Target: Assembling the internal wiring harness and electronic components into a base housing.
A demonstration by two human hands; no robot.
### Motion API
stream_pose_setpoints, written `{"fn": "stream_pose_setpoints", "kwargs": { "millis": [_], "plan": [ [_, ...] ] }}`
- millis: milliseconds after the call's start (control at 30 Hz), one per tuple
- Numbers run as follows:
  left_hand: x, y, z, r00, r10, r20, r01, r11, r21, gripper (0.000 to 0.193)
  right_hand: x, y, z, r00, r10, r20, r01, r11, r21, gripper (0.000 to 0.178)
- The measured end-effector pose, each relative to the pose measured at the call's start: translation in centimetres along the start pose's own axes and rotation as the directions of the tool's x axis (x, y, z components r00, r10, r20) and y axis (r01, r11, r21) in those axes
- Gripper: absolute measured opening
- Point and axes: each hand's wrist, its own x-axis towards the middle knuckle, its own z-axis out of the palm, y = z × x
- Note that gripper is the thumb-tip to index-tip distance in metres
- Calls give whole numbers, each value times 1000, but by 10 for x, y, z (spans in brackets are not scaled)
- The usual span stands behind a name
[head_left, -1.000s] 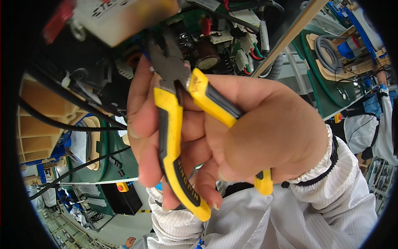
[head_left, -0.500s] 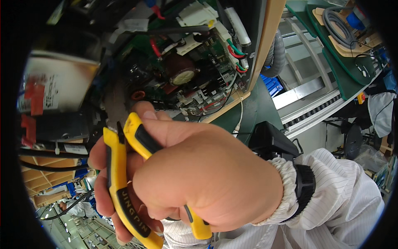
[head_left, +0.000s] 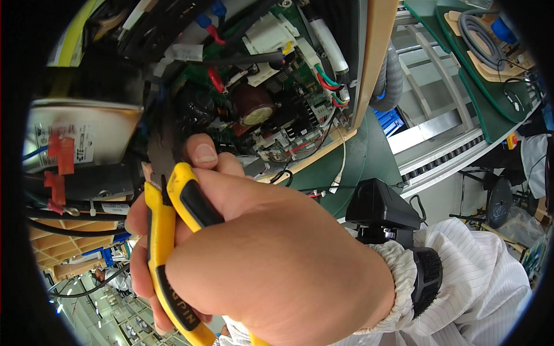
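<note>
My right hand (head_left: 277,265) is wrapped round a pair of pliers (head_left: 160,248) with yellow and black handles. The handles stand apart, and the dark jaws point up into the gap between a metal box (head_left: 86,127) and a green circuit board (head_left: 262,66). What lies at the jaw tips is too dark to make out. Beyond the handles a fingertip (head_left: 203,153) with its nail showing lies close to the jaws; which hand it belongs to I cannot tell. My left hand cannot be made out for certain, since my right hand covers the area below.
Red connectors (head_left: 60,153) and black cables (head_left: 75,232) are at the left. A wooden edge (head_left: 375,60) bounds the opened unit. A green mat (head_left: 323,179), grey corrugated hose (head_left: 389,81) and roller conveyor (head_left: 435,161) lie to the right. A black device (head_left: 382,207) sits by my right wrist.
My right hand and the pliers have moved slightly down in view, and the jaws show more clearly. The fingertip beside them is more exposed. My grip on the handles stays.
</note>
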Motion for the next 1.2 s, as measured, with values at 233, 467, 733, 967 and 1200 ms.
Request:
{"fn": "stream_pose_setpoints", "kwargs": {
  "millis": [233, 467, 733, 967, 1200],
  "plan": [
    [-9, -3, -18, 999, -44, 15, 42, 993, 113, 44, -6, -11, 5, 997, 50, -54, -55, 994, -99, 28],
    [-16, -3, -42, 988, -145, 42, 135, 972, 192, 46, -36, -51, -2, 965, 111, -238, -194, 912, -361, 27],
    [-27, 12, -41, 984, -163, 72, 102, 847, 521, 52, -20, -44, 22, 950, 156, -270, -245, 909, -337, 26],
    [-17, 41, -54, 838, -535, 108, 499, 831, 248, 57, -21, -53, 24, 953, 122, -276, -211, 923, -321, 26],
    [-6, 33, -74, 761, -594, 260, 538, 802, 258, 54, -19, -64, 22, 947, 109, -301, -209, 924, -320, 27]
  ]
}}
